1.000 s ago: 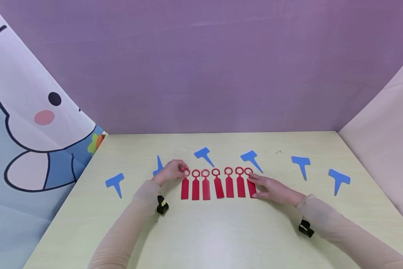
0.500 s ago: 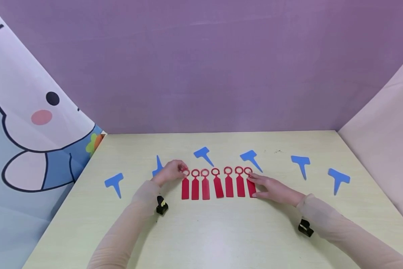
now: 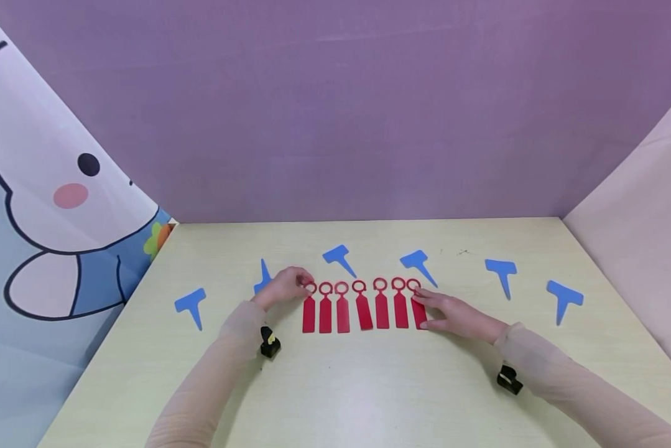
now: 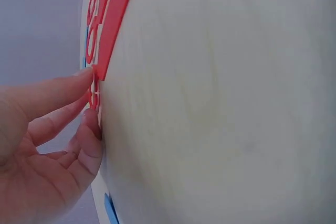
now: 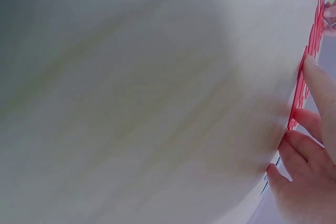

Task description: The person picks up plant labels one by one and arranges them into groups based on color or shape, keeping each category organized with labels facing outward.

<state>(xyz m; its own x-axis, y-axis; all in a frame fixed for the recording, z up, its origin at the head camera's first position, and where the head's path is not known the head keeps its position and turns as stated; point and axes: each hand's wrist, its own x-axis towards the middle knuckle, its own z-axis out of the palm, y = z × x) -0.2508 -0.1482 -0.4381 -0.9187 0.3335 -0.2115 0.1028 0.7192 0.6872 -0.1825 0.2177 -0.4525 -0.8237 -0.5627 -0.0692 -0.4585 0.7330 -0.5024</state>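
A row of flat red tags with ring tops lies on the table in the head view. At its left end my left hand pinches the ring of the leftmost red tag between thumb and fingers; the left wrist view shows the thumb on the tag. At the right end my right hand touches the rightmost red tag with outstretched fingers, its thumb by the lower end. The hand covers part of that tag's right side. Between them stand several more tags, such as a slightly tilted middle tag.
Blue T-shaped plant labels lie around the row: one at far left, one partly behind my left hand, two behind the row, such as a tilted label, and two at right, including the rightmost label. A purple backdrop rises behind the table.
The leftmost red tag has shifted very slightly to the right under my left hand. My right hand and the other tags look still.
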